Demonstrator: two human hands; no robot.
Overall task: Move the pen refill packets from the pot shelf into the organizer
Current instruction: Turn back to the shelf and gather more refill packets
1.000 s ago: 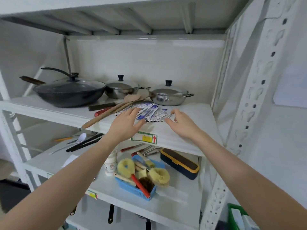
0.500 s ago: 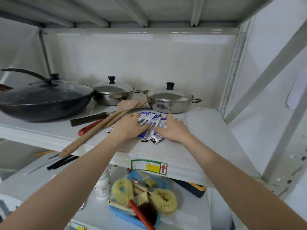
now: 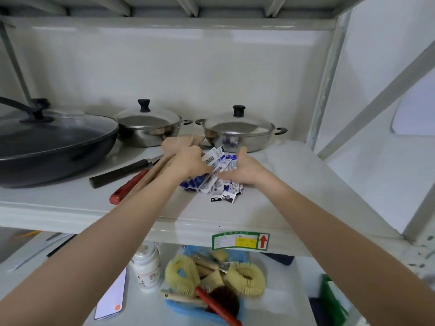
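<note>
Both hands are at the pile: the left hand (image 3: 188,161) has its fingers curled down onto the pen refill packets (image 3: 217,177) from the left, and the right hand (image 3: 244,171) is cupped against them from the right, thumb raised, so the heap is squeezed between the two. Whether any packet is already off the surface cannot be told. The packets lie on the pot shelf (image 3: 282,196), just in front of the right steel pot (image 3: 237,131) and beside the wooden spatula (image 3: 150,172) and red-handled tool (image 3: 128,189). A few packets poke out toward the shelf's front edge, outside the cupped palms.

From the head view, the step looks like gathering the loose pile into one bundle. To do it well, the palms should close under the stack rather than only against its sides, sweeping in the stray front packets first, since slick sleeves can fan out and slide. Lifting clear of the spatula avoids dragging it along. No organizer can be picked out with certainty here.
</note>
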